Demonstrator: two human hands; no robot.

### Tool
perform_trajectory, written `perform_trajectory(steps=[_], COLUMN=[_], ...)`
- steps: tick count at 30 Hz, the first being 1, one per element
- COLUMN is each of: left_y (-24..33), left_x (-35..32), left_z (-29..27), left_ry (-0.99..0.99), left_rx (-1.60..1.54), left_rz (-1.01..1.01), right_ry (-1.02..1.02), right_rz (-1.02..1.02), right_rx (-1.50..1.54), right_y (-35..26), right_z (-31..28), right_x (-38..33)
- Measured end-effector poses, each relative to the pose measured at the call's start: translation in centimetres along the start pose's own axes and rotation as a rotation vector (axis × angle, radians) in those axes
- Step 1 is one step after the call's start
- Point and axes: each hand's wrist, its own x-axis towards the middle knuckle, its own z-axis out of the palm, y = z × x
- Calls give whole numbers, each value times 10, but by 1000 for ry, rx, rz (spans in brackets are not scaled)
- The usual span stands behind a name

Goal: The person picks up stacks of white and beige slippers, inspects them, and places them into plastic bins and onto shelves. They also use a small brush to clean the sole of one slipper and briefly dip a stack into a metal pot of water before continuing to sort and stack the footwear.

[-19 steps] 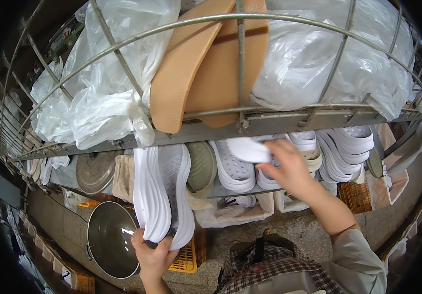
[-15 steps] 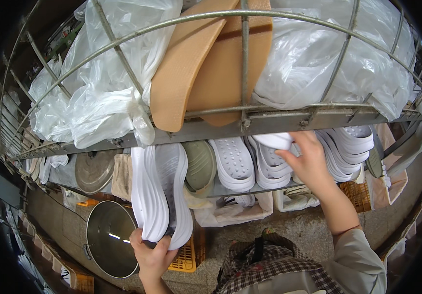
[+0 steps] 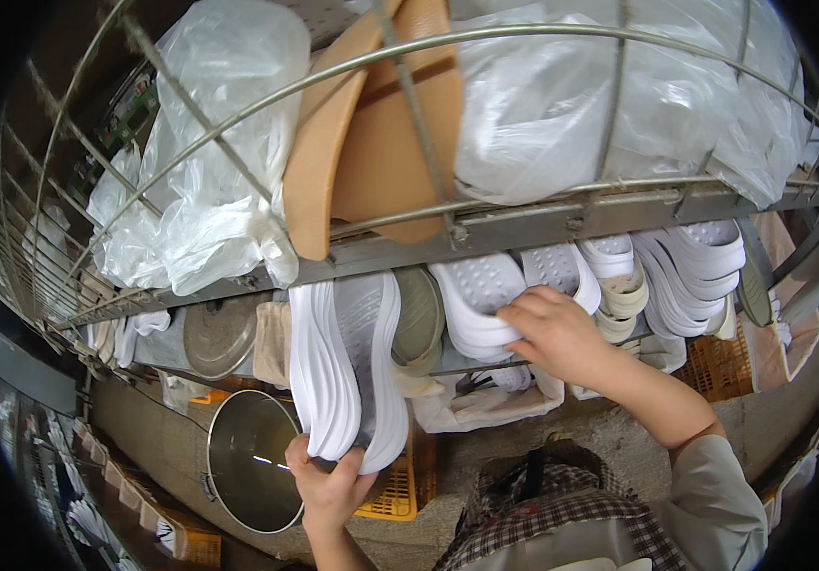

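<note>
My left hand (image 3: 335,487) is closed round the near ends of white ridged shoe soles (image 3: 325,371), standing on edge in a bundle, and a white sole beside them (image 3: 378,366) with its grey inner face showing. My right hand (image 3: 557,333) reaches in from the right. Its fingers curl over the edge of a white studded sole (image 3: 485,295), stacked on another. Another white studded sole (image 3: 556,266) lies just beyond that hand, partly under the rack. Between the two groups rests an olive-green sole (image 3: 417,319).
Above is a wire rack (image 3: 523,205) with plastic bags (image 3: 209,200) and tan sole sheets (image 3: 400,143). Beige soles (image 3: 622,295) and stacked white soles (image 3: 690,276) line the shelf at right. Below stand a metal pot (image 3: 255,462), an orange crate (image 3: 395,485) and a lined bin (image 3: 485,404).
My right hand has moved left and down from under the rack edge, where it held a white sole, onto the studded soles. My left hand keeps its grip. The view has shifted.
</note>
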Motion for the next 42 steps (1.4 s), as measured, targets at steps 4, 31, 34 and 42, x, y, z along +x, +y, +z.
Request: perform_trajectory(steps=[4,31,34,42], left_y=[8,126,131,148], left_x=[4,237,211,43], left_z=[-2,42,44,-5], left_ry=[25,-404,-216,-54], left_rx=[18,-400,-118,-2], left_rz=[41,104,6,488], right_ry=[20,-133,-208,-336], right_rz=[-70,93,25,22], right_rx=[-67,503,500,498], right_y=[-7,13,10,-37], right_z=[12,-2,2,34], right_x=[-4,-291,-300,-313])
